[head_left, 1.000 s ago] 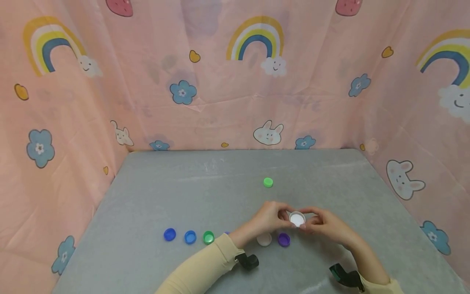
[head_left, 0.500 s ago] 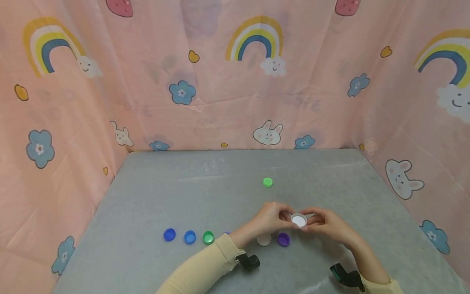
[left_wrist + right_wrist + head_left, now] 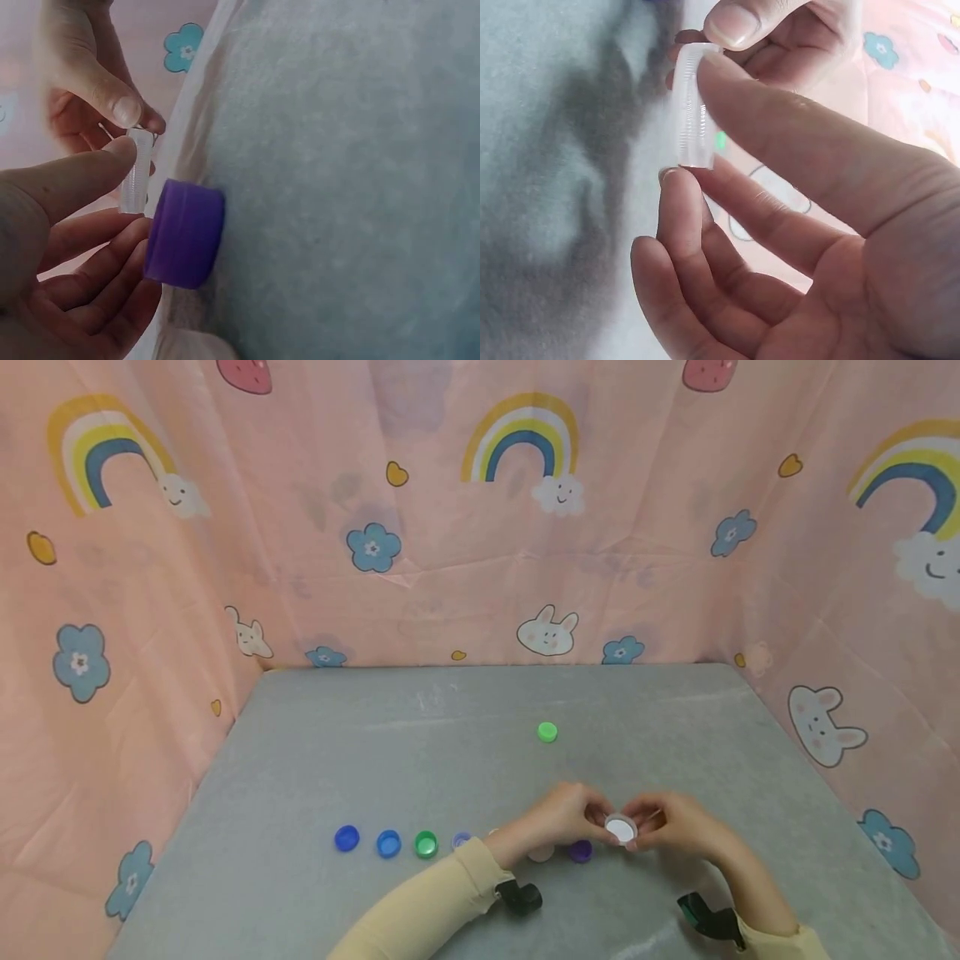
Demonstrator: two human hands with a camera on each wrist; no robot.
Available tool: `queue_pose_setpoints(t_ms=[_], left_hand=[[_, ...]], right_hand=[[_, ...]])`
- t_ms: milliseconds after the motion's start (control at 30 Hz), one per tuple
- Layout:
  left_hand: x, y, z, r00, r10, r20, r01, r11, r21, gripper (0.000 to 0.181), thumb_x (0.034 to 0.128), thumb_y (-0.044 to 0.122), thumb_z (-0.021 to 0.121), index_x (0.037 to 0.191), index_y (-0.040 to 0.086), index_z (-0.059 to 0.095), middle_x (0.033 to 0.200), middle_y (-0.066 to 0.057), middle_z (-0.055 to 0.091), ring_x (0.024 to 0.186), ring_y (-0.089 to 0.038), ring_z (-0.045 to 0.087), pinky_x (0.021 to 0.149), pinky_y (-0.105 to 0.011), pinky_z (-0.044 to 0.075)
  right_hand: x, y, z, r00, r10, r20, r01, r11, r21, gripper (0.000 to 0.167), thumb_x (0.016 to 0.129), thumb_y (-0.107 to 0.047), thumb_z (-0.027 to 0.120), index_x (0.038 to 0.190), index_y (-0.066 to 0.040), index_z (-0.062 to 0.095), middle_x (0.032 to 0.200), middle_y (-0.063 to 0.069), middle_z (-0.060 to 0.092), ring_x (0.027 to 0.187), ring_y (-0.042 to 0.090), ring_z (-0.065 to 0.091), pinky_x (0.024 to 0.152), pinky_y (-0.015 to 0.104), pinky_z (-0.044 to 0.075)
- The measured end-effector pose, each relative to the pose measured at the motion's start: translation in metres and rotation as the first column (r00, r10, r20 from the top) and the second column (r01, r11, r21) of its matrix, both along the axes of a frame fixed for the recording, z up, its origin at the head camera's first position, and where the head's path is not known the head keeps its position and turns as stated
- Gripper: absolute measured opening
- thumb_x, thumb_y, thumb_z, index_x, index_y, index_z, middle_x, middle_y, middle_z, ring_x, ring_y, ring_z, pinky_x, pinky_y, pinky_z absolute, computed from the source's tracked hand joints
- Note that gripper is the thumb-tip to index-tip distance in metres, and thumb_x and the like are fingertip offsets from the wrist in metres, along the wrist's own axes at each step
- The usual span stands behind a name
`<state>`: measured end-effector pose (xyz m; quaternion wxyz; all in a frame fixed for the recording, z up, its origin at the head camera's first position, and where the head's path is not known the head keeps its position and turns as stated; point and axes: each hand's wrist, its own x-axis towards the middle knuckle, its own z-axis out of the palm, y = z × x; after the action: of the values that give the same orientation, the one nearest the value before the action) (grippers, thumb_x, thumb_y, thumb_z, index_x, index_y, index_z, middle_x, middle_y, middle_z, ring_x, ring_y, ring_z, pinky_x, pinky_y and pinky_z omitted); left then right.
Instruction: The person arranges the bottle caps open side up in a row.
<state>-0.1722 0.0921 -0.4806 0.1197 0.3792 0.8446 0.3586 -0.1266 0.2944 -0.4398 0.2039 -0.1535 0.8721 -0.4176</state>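
Between both hands, just above the table, is a clear-white bottle cap [image 3: 621, 829], its hollow side turned up toward the head. My left hand [image 3: 566, 814] pinches its left edge between thumb and fingers. From the other side, my right hand [image 3: 678, 827] grips the rim the same way. Fine ridges show along the cap's side wall [image 3: 693, 109] in the right wrist view. Close by the left hand lies a purple cap [image 3: 186, 234], partly covered by that hand in the head view. A cream cap [image 3: 540, 853] is mostly hidden under the left wrist.
Left of the forearm, a row holds a dark blue cap [image 3: 347, 838], a lighter blue cap [image 3: 388, 843], a green cap [image 3: 426, 844] and a pale violet cap [image 3: 461, 840]. Farther back sits a bright green cap [image 3: 547, 732]. A pink printed curtain [image 3: 450, 602] encloses the grey table [image 3: 337, 735].
Both hands have shifted a little right and nearer the body, carrying the clear-white cap along. More of the pale violet cap shows now, while the purple one is more covered.
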Motion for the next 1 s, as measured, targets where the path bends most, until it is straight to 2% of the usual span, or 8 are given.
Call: queue_pose_setpoints(t_ms=[233, 400, 600, 1000], left_hand=[[0.0015, 0.0037, -0.0056, 0.998, -0.030, -0.061, 0.026, 0.997, -0.067, 0.023, 0.0705, 0.032, 0.084, 0.086, 0.019, 0.074, 0.069, 0.017, 0.062, 0.062, 0.010, 0.049, 0.058, -0.005, 0.039], [0.0034, 0.0029, -0.0050, 0.998, -0.034, -0.059, 0.029, 0.996, -0.084, 0.024, 0.0705, 0.034, 0.083, 0.087, 0.020, 0.074, 0.071, 0.017, 0.061, 0.064, 0.009, 0.049, 0.059, -0.005, 0.039], [0.0062, 0.0019, -0.0039, 0.999, -0.030, -0.026, 0.028, 0.995, -0.095, 0.027, 0.0699, 0.031, 0.084, 0.091, 0.018, 0.074, 0.078, 0.010, 0.063, 0.068, 0.006, 0.048, 0.061, -0.007, 0.039], [0.0078, 0.0015, -0.0049, 0.998, -0.031, -0.057, 0.025, 0.994, -0.110, 0.029, 0.0678, 0.030, 0.086, 0.092, 0.019, 0.074, 0.079, 0.010, 0.061, 0.068, 0.005, 0.047, 0.062, -0.007, 0.037]], right_hand=[[0.0033, -0.0039, -0.0008, 1.000, 0.021, -0.001, -0.021, 0.998, 0.052, 0.041, 0.072, -0.017, 0.081, 0.102, 0.005, 0.063, 0.087, 0.009, 0.068, 0.076, 0.012, 0.064, 0.065, 0.022, 0.050], [0.0029, -0.0036, -0.0028, 0.999, 0.026, 0.023, -0.027, 0.998, 0.064, 0.041, 0.071, -0.015, 0.081, 0.102, 0.005, 0.062, 0.087, 0.008, 0.066, 0.075, 0.012, 0.063, 0.064, 0.023, 0.049], [0.0037, -0.0053, -0.0044, 0.999, 0.035, 0.020, -0.037, 0.996, 0.087, 0.041, 0.070, -0.015, 0.082, 0.101, 0.002, 0.063, 0.086, 0.007, 0.067, 0.073, 0.012, 0.061, 0.061, 0.024, 0.049], [0.0020, -0.0039, -0.0047, 0.997, 0.021, 0.074, -0.026, 0.997, 0.069, 0.041, 0.070, -0.012, 0.081, 0.103, 0.002, 0.062, 0.087, 0.008, 0.067, 0.074, 0.015, 0.060, 0.061, 0.025, 0.048]])
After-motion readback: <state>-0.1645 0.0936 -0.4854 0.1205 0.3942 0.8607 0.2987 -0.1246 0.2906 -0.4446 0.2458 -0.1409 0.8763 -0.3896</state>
